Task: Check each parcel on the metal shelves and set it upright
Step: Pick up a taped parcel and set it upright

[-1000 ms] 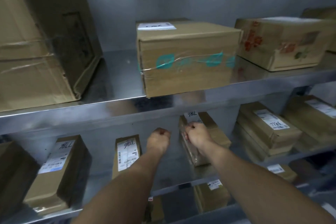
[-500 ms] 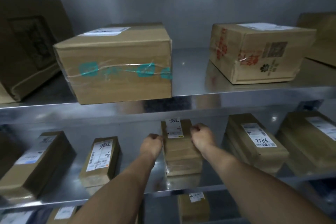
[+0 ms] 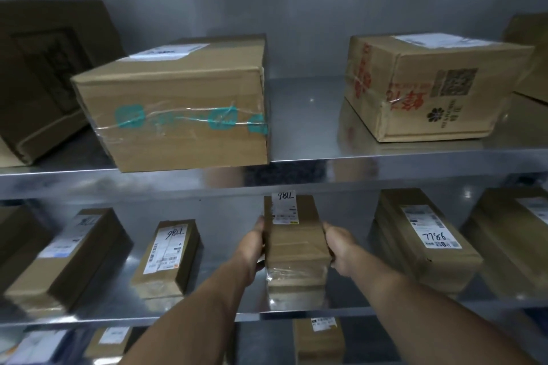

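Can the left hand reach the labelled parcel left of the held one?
Likely yes: only bare shelf separates the left hand from the neighbouring parcel, though it must first release the held parcel.

1. The light is dim and cool and falls softly from above and in front.
2. The upper shelf [image 3: 305,115] is brightest; its front lip shows pale glare and small specks.
3. The lower shelf [image 3: 225,275] sits in its shadow.
4. The dark box [image 3: 44,68] at far left is murky.
5. Clear tape on the middle parcel [image 3: 296,246] glints.
6. Wide-angle distortion bows the shelf edges, and the left-hand parcel [image 3: 59,258] is smeared with blur.
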The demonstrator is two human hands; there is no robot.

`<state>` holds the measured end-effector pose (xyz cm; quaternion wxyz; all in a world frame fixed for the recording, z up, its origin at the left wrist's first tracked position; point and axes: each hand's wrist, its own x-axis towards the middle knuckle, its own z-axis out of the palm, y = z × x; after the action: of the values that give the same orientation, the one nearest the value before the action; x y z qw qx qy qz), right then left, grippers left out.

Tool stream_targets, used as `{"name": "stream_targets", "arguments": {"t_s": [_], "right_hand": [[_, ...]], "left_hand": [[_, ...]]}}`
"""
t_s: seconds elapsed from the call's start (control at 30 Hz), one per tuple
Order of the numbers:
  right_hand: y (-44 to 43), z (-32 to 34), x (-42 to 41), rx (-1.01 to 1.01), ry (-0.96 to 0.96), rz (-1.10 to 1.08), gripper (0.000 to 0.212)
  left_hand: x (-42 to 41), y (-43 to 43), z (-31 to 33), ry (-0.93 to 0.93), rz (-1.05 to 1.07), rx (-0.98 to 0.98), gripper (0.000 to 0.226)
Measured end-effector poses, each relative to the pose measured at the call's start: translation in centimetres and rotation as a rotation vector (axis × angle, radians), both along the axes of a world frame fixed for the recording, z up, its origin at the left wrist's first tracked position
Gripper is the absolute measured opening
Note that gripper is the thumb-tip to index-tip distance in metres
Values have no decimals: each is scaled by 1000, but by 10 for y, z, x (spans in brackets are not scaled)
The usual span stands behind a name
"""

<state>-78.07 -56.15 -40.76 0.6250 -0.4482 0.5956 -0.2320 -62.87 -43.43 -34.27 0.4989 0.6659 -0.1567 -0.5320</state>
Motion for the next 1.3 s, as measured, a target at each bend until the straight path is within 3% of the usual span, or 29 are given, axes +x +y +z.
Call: {"name": "stream_targets", "arguments": {"t_s": [0.07,0.27,0.63,0.93,1.3], "right_hand": [[13,23,-1,53,7,-23,42],[39,70,1,85,-23,-19,37],[51,73,1,111,-16,-39,42],[50,81,-6,98,-153,-40,42],[56,87,-4,95,-76,73,37]], "left_hand": [[8,-1,0,-13,-8,-4,58],[19,3,13,-28,-1,-37,54],[23,19,14,-41,16,-20,59],[27,25,13,-18,11,-64,52],[39,36,12,-26,-1,-11,51]]}}
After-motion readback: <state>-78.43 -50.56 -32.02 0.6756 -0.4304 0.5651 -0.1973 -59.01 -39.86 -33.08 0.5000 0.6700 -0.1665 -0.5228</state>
